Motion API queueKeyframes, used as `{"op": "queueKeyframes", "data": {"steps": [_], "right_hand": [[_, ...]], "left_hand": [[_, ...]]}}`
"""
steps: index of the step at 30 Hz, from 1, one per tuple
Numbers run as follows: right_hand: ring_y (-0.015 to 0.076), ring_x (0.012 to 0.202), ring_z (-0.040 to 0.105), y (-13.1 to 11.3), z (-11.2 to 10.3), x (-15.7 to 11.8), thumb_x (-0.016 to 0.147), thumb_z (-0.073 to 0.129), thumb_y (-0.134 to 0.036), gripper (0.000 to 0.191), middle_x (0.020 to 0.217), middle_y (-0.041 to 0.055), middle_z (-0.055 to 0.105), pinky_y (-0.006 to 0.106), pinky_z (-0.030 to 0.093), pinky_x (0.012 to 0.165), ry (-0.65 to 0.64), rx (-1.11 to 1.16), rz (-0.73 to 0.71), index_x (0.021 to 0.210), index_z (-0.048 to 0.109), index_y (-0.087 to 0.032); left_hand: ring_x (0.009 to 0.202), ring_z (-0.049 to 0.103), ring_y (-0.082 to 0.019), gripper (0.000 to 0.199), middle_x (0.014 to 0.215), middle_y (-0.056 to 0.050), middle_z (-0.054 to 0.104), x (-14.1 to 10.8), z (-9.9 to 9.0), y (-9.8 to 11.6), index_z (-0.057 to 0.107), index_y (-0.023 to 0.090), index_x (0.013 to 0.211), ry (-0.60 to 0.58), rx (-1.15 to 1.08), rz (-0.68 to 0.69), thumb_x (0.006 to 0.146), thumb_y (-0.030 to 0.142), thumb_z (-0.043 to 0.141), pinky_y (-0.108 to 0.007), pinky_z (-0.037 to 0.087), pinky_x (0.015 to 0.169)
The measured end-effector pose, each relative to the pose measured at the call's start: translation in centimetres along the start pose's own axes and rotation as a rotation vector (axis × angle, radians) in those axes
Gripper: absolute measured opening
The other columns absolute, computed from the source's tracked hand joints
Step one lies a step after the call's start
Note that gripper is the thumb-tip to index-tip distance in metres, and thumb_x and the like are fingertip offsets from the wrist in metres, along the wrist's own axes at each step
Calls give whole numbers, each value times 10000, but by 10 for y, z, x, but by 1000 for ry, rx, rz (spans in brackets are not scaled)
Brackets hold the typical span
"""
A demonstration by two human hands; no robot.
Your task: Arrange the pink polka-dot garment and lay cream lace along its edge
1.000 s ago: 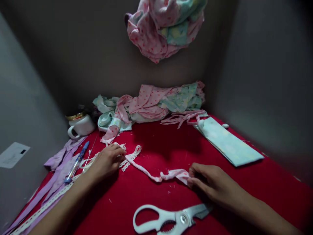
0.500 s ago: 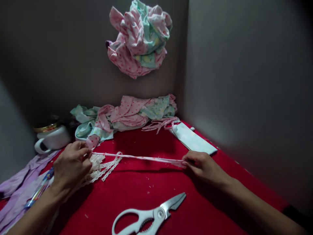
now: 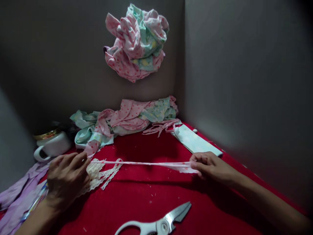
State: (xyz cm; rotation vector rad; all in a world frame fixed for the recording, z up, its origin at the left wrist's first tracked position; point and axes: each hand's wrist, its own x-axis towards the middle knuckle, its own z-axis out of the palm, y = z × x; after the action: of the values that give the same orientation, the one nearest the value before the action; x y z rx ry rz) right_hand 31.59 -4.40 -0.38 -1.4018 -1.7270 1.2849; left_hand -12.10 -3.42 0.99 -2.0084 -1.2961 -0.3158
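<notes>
Pink strip [image 3: 146, 164] stretched taut left-right just above red desk [image 3: 151, 195], long axis spanning both hands; left hand [image 3: 66, 178] grip pinches one end, right hand [image 3: 210, 166] grip pinches other; scissors [image 3: 156, 223] nearer right hand

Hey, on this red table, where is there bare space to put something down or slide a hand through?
Bare red cloth lies between the fabric heap at the back and the taut strip held by the left hand and right hand. Another patch lies between strip and scissors. The left edge is crowded: lace, mug, lilac strips.
</notes>
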Motion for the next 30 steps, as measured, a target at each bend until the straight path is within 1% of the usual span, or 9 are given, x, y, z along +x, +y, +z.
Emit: {"op": "queueKeyframes", "data": {"steps": [4,7,9,12,15,17,19,24,30], "right_hand": [[108,534,477,14,-3,-1,872,466,-340,266,604,17,559,224,365,504,76,-244,-198,703,540,-150],[139,650,541,20,-10,1,887,437,-215,196,718,56,609,259,432,599,120,-482,-461,783,589,-146],[172,797,578,18,-19,2,881,433,-156,183,844,87,641,301,467,694,113,-571,-592,881,616,-154],[207,1004,557,10,-30,2,863,459,-128,218,1043,108,631,368,465,830,230,-603,-670,997,622,-183],[196,933,589,-2,-24,3,855,500,-149,162,980,96,645,355,478,806,359,-533,-679,935,635,-187],[177,830,597,-8,-12,7,860,504,-174,135,877,82,650,325,483,740,291,-499,-640,864,639,-175],[175,805,580,-11,2,15,857,509,-189,137,862,87,642,316,468,715,179,-546,-577,870,642,-157],[185,829,532,-8,27,37,844,565,-240,137,880,88,618,309,407,734,18,-664,-504,908,646,-151],[142,660,445,-8,39,44,886,446,-229,205,720,39,537,274,330,633,23,-599,-418,724,540,-147]], "left_hand": [[982,539,-312,149,1009,-79,679,6,1,7,621,212,882,-25,-18,8,785,205,508,-517,360,895],[830,580,-249,184,831,-39,699,17,-6,6,662,224,724,-256,-140,111,771,166,493,-414,404,811],[793,600,-234,200,846,-27,710,21,-13,-1,691,248,716,-374,-221,163,715,151,516,-383,418,771],[903,596,-281,245,1011,-92,686,22,-27,-6,696,230,874,-235,-252,19,719,200,509,-419,426,793],[900,596,-221,205,1005,-85,652,24,-35,18,651,224,907,-88,-514,-96,809,226,471,-319,457,755],[819,613,-164,216,937,-50,651,30,-33,46,638,234,901,-198,-793,-21,848,193,432,-228,464,637],[779,617,-155,260,881,-51,649,39,-27,72,642,214,877,-276,-884,33,856,153,390,-231,466,641],[767,599,-173,172,858,-52,635,56,-9,101,643,201,868,-378,-802,76,853,195,472,-271,467,657],[628,529,-154,216,683,-34,568,45,4,101,516,171,693,-263,-641,174,859,115,391,-249,398,564]]}}
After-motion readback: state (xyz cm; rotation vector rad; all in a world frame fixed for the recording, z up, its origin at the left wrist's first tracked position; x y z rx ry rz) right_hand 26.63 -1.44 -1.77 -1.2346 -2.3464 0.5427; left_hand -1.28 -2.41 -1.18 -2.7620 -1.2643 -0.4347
